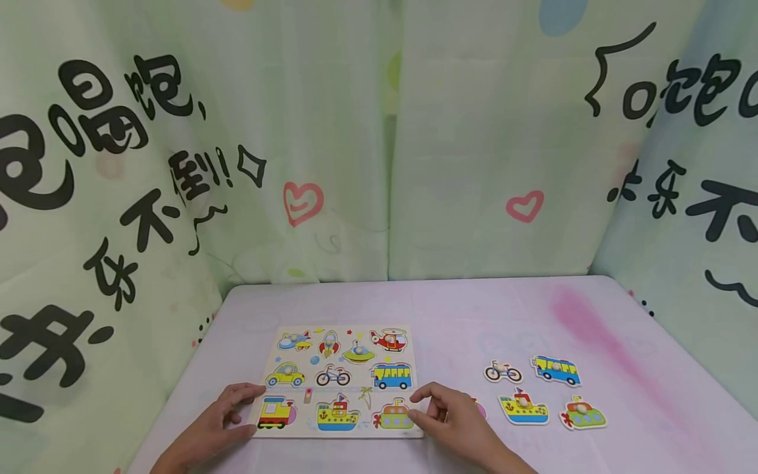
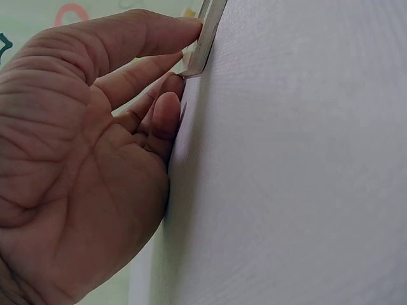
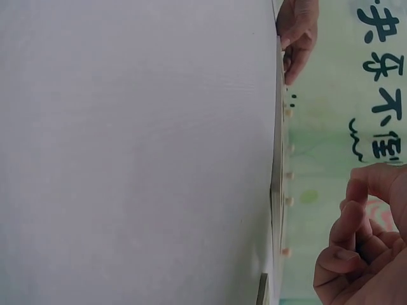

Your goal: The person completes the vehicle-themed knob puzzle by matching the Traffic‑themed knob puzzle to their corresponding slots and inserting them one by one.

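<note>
A wooden knob puzzle board (image 1: 308,411) with vehicle pictures lies flat on the table. My left hand (image 1: 207,424) rests its fingertips and thumb against the board's left edge near the front corner; the left wrist view shows this hand (image 2: 82,140) touching the board's edge (image 2: 206,41). Over the front right corner, beside the submarine picture (image 1: 393,416), hovers my right hand (image 1: 458,421). In the right wrist view that hand (image 3: 365,238) has loosely bent fingers, holds nothing and stays apart from the board (image 3: 277,159).
Right of the board lie loose pieces: a bicycle (image 1: 503,372), a bus (image 1: 556,370), a boat (image 1: 524,407) and a submarine (image 1: 583,414). A pink piece (image 1: 480,409) is mostly hidden behind my right hand. Printed curtains (image 1: 343,131) surround the white-covered table (image 1: 462,309).
</note>
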Demonstrator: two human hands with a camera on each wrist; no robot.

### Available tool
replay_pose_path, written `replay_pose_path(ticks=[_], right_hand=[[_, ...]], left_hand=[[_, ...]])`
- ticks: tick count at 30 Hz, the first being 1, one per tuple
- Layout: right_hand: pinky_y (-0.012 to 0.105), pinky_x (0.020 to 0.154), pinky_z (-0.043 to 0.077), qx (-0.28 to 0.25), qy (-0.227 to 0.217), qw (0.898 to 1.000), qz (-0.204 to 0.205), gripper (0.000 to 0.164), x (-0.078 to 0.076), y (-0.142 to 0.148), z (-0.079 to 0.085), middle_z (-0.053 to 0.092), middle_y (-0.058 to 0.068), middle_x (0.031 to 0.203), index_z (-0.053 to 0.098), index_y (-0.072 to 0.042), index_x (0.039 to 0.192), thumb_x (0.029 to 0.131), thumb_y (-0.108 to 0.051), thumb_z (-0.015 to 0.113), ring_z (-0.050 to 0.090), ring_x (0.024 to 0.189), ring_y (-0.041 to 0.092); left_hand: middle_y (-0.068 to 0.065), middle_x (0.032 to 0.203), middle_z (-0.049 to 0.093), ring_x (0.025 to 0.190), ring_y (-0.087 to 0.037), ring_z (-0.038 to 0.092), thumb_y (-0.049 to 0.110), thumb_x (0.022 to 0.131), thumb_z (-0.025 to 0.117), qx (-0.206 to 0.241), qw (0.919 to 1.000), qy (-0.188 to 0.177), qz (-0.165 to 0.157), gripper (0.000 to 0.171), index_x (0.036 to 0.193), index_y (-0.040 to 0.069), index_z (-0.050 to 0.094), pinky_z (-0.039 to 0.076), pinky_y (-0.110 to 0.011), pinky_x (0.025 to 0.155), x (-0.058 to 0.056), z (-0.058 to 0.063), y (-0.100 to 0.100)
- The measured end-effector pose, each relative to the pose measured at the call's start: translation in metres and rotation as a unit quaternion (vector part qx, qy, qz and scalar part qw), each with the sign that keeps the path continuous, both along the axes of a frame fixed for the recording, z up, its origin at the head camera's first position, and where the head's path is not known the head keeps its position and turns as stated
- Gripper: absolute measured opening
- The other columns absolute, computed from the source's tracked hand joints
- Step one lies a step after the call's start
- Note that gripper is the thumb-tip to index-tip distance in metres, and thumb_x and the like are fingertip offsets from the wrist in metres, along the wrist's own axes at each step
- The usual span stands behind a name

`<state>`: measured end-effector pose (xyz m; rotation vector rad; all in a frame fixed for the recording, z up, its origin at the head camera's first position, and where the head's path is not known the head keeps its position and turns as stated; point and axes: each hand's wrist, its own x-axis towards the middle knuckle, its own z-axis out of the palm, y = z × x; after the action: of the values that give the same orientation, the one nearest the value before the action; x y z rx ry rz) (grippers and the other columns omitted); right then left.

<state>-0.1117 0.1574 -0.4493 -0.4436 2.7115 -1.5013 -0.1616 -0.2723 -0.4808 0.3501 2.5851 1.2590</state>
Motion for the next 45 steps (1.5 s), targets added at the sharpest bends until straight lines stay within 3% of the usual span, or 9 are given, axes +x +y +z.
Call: replay_pose_path(ticks=[15, 23, 29, 45], right_hand=[[0.021, 0.053, 0.038, 0.018, -0.023, 0.997, -0.075, 0.026, -0.002, 0.036, 0.001, 0.054, -0.005, 0.063, 0.070, -0.006, 0.107, 0.089, -0.022, 0.080, 0.046, 0.054, 0.004], [0.022, 0.054, 0.038, 0.058, -0.040, 0.991, -0.118, 0.024, -0.002, 0.061, 0.003, 0.054, -0.005, 0.064, 0.070, -0.011, 0.107, 0.089, -0.024, 0.080, 0.046, 0.056, 0.007], [0.023, 0.055, 0.039, 0.079, -0.016, 0.991, -0.111, 0.026, -0.003, 0.080, 0.002, 0.055, -0.006, 0.065, 0.070, -0.008, 0.107, 0.090, -0.025, 0.079, 0.045, 0.055, 0.005], [0.024, 0.059, 0.043, 0.163, -0.022, 0.978, -0.130, 0.028, -0.016, 0.116, 0.011, 0.060, -0.005, 0.075, 0.069, -0.008, 0.107, 0.089, -0.026, 0.080, 0.050, 0.065, 0.008]], left_hand=[[-0.021, 0.144, 0.042, 0.089, -0.011, 0.045, 0.014, 0.084, 0.081, 0.000, 1.0000, 0.005, -0.008, 0.065, 0.143, 0.003, 0.055, 0.041, -0.021, 0.077, 0.001, 0.000, -0.001], [-0.021, 0.146, 0.041, 0.092, -0.012, 0.047, 0.014, 0.084, 0.081, 0.001, 1.0000, 0.002, -0.006, 0.064, 0.142, 0.005, 0.056, 0.042, -0.021, 0.079, 0.001, 0.001, -0.001], [-0.022, 0.146, 0.041, 0.092, -0.011, 0.047, 0.014, 0.084, 0.081, 0.002, 1.0000, 0.005, -0.007, 0.063, 0.142, 0.005, 0.056, 0.041, -0.021, 0.079, 0.003, 0.002, -0.001], [-0.022, 0.145, 0.041, 0.093, -0.011, 0.048, 0.015, 0.085, 0.081, 0.007, 0.9999, 0.007, -0.011, 0.064, 0.143, 0.003, 0.055, 0.041, -0.021, 0.079, 0.002, 0.001, -0.001]])
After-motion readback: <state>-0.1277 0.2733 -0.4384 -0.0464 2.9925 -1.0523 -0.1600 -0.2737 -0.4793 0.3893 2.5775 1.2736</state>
